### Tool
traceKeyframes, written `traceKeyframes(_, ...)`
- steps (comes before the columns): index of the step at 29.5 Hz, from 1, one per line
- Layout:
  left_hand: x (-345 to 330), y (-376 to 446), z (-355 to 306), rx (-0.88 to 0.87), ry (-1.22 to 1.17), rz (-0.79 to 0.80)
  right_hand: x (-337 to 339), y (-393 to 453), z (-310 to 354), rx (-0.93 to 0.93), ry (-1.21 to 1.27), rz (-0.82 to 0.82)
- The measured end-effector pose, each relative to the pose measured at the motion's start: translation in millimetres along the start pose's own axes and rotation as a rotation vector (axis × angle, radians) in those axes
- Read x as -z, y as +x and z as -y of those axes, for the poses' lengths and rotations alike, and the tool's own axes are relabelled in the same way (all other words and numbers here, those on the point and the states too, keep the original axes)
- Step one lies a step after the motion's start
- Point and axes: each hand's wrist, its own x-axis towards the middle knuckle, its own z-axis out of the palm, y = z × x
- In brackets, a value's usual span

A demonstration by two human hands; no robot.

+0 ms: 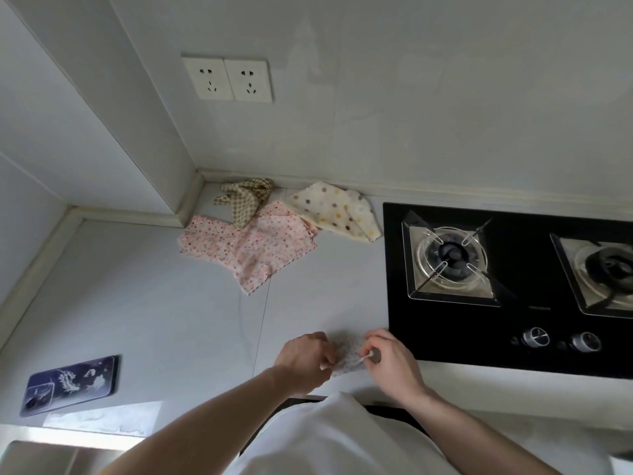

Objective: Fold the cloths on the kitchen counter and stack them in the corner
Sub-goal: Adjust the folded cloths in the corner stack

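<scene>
Both hands point(305, 361) point(394, 363) pinch a small speckled cloth point(349, 354) on the counter point(154, 303).

right burner point(613, 269) cropped, small cloth point(349, 354) half-hidden

The head view looks steeply down from close above the counter point(137, 303), facing its wall corner.

Both forearms reach forward, bare; the left hand point(303, 359) and right hand point(390, 361) sit close together, fingers curled and pinching.
</scene>
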Motion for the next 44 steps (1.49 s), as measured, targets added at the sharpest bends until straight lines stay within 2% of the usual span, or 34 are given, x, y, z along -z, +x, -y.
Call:
traceKeyframes(3, -2.2, -1.0, 0.9, 0.022, 0.020, 0.063, -6.1, -3.3, -2.6, -0.010, -0.055, 0.041)
traceKeyframes(9, -4.4, 1.7, -7.0, 0.151, -0.043, 0.080, -12.6, -11.8, -2.1, -0.060, -0.092, 0.067)
traceKeyframes(13, -8.3, 2.5, -4.1, 0.184, 0.039, 0.129, -17.5, -13.3, 0.4, -0.100, -0.076, 0.100)
traceKeyframes(16, -12.1, 2.5, -0.5, 0.201, 0.045, 0.125, -18.1, -12.8, 0.9, -0.131, -0.014, 0.123)
traceKeyframes(20, -10.8, 2.5, 1.5, 0.226, -0.078, 0.036, -13.0, -17.6, -3.5, -0.162, 0.169, 0.148)
traceKeyframes(26, 27.9, 5.7, -29.4, 0.092, -0.371, -0.146, 29.9, -22.9, 7.0, -0.330, 0.680, -0.089)
traceKeyframes(30, 68.0, 7.0, -64.5, 0.023, -0.736, -0.051, 86.5, -25.5, 14.9, -0.268, 0.895, -0.054)
traceKeyframes(33, 93.6, 10.7, -93.0, -0.043, -0.864, -0.028, 123.7, -32.6, 18.0, -0.202, 0.936, 0.010)
traceKeyframes(36, 113.0, 15.9, -126.7, -0.098, -0.949, -0.044, 155.4, -47.0, 15.7, -0.161, 0.967, -0.009)
traceKeyframes(44, 112.7, 25.7, -227.3, -0.225, -0.901, -0.069, 216.6, -113.2, -41.1, -0.182, 1.050, -0.256)
